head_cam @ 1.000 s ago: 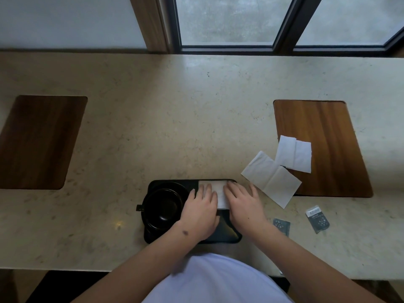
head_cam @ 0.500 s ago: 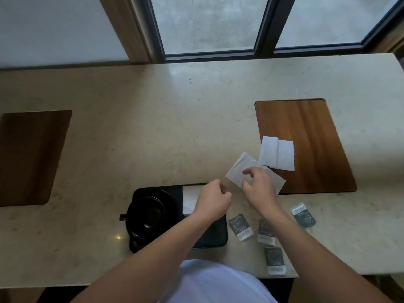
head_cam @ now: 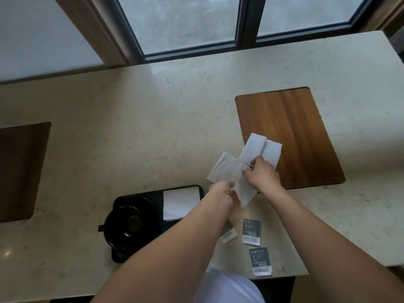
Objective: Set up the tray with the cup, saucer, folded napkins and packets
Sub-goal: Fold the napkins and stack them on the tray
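Soft, dim daylight came through the window (head_cam: 190, 22) far beyond the gripped napkin (head_cam: 227, 171). The counter (head_cam: 153, 119) carried a pale sheen near the sill and a small glint at its left near edge. Forearms cast faint shadows below the grip. Wide-angle bending curved the counter's edges; the hands and napkin were slightly motion-blurred

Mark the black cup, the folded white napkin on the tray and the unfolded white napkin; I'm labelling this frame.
Black cup (head_cam: 125, 226), head view: inner bowl.
Folded white napkin (head_cam: 180, 202), head view: centre.
Unfolded white napkin (head_cam: 225, 171), head view: left panel.
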